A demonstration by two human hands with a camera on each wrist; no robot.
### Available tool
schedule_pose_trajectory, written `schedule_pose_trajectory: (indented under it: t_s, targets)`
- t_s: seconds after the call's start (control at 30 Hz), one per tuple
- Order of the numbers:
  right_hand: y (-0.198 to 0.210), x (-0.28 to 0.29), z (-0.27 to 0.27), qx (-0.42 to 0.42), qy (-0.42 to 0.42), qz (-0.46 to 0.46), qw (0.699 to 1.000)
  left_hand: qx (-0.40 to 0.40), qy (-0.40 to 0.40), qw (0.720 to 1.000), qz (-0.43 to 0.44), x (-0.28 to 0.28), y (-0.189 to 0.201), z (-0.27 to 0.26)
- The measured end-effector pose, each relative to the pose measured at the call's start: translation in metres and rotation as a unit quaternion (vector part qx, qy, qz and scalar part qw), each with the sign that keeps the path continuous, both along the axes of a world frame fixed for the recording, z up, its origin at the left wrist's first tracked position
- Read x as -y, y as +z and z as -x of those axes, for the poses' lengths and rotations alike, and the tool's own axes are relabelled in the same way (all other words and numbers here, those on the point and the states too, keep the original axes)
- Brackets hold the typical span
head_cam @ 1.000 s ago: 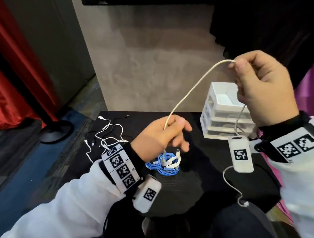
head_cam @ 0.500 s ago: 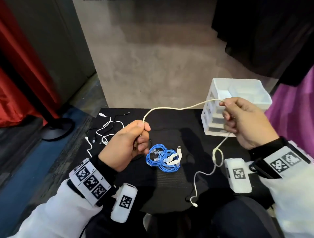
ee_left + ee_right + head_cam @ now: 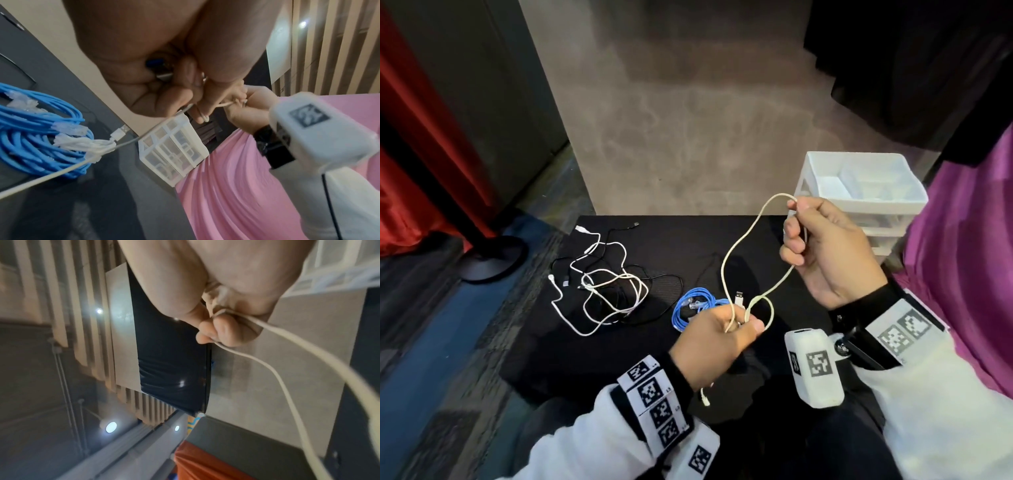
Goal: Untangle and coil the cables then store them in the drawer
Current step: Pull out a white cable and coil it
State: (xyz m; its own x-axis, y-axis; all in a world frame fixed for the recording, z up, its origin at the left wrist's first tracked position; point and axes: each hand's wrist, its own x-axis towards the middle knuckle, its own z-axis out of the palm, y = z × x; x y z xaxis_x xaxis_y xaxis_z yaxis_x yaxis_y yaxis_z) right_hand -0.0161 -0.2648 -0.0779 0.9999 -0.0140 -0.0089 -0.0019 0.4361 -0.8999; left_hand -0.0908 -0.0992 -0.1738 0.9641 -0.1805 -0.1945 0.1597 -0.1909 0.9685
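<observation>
A cream cable (image 3: pixel 736 246) hangs in a loop between my two hands above the black table (image 3: pixel 688 240). My left hand (image 3: pixel 722 334) pinches two strands of it low down, where a small loop (image 3: pixel 760 310) forms. My right hand (image 3: pixel 822 246) grips the cable's top bend, fingers curled round it; the right wrist view shows the cable (image 3: pixel 287 369) leaving that fist (image 3: pixel 222 327). One end plug (image 3: pixel 704 399) dangles below my left wrist. A coiled blue cable (image 3: pixel 688 308) with a white USB cable (image 3: pixel 119 134) on it lies under my left hand.
A tangle of white and black cables (image 3: pixel 602 287) lies at the table's left. A white drawer unit (image 3: pixel 859 192) with an open top tray stands at the back right. Purple cloth (image 3: pixel 962 257) hangs at the right, and a stand base (image 3: pixel 489 257) sits on the floor at the left.
My right hand has come down from high up to just above the table. My left hand moved right and toward me, so the cable now folds into a loop between the hands.
</observation>
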Motion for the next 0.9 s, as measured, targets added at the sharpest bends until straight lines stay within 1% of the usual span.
schedule_pose_trajectory:
  t_s: [0.03,0.07,0.1,0.13,0.17,0.2,0.23,0.27,0.3,0.33,0.37,0.4,0.43,0.5,0.57,0.63,0.7,0.77,0.8,0.83,0.9]
  targets:
    - [-0.002,0.003,0.000,0.001,-0.026,0.028,0.999,0.006,0.011,1.000,-0.007,-0.001,0.001,-0.002]
    - [-0.006,0.008,0.001,0.020,-0.064,0.091,0.994,0.016,0.022,0.999,-0.018,-0.003,0.002,-0.003]
    - [-0.010,0.013,0.003,0.054,-0.106,0.204,0.972,0.033,0.026,0.999,-0.033,-0.006,0.003,-0.005]
    - [-0.015,0.019,0.006,0.093,-0.149,0.363,0.915,0.050,0.019,0.997,-0.052,-0.010,0.003,-0.006]
    - [-0.020,0.024,0.011,0.140,-0.175,0.517,0.826,0.065,0.005,0.995,-0.073,-0.013,0.003,-0.006]
    - [-0.023,0.026,0.017,0.205,-0.187,0.626,0.729,0.082,-0.012,0.992,-0.094,-0.016,0.005,-0.006]
    - [-0.022,0.025,0.025,0.271,-0.170,0.684,0.655,0.096,-0.027,0.988,-0.116,-0.018,0.006,-0.005]
    - [-0.022,0.024,0.031,0.326,-0.128,0.706,0.615,0.106,-0.040,0.983,-0.141,-0.019,0.008,-0.006]
    - [-0.025,0.022,0.036,0.359,-0.073,0.706,0.606,0.117,-0.049,0.978,-0.166,-0.021,0.011,-0.006]
    - [-0.028,0.021,0.040,0.363,-0.010,0.699,0.616,0.128,-0.056,0.974,-0.180,-0.022,0.013,-0.007]
    - [-0.033,0.020,0.042,0.343,0.055,0.691,0.634,0.135,-0.062,0.973,-0.179,-0.023,0.015,-0.007]
    - [-0.038,0.020,0.043,0.323,0.102,0.677,0.654,0.138,-0.068,0.974,-0.166,-0.024,0.017,-0.006]
    - [-0.042,0.021,0.043,0.299,0.125,0.659,0.678,0.136,-0.074,0.976,-0.151,-0.023,0.020,-0.005]
    - [-0.046,0.021,0.041,0.269,0.134,0.623,0.722,0.134,-0.075,0.979,-0.138,-0.022,0.026,-0.001]
    - [-0.047,0.020,0.043,0.258,0.129,0.586,0.757,0.122,-0.057,0.984,-0.119,-0.020,0.029,0.001]
    - [-0.046,0.017,0.048,0.253,0.114,0.542,0.793,0.085,-0.035,0.994,-0.061,-0.020,0.032,-0.002]
    - [-0.046,0.014,0.053,0.244,0.089,0.495,0.829,0.067,-0.010,0.998,-0.010,-0.024,0.032,-0.008]
    - [-0.048,0.015,0.056,0.229,0.071,0.447,0.862,0.074,0.031,0.997,0.001,-0.029,0.030,-0.014]
    - [-0.049,0.017,0.058,0.214,0.081,0.410,0.883,0.082,0.052,0.995,-0.010,-0.032,0.029,-0.015]
    - [-0.050,0.018,0.061,0.195,0.112,0.364,0.904,0.089,0.068,0.993,-0.029,-0.033,0.026,-0.017]
    - [-0.051,0.020,0.067,0.155,0.196,0.272,0.929,0.097,0.088,0.989,-0.064,-0.036,0.021,-0.018]
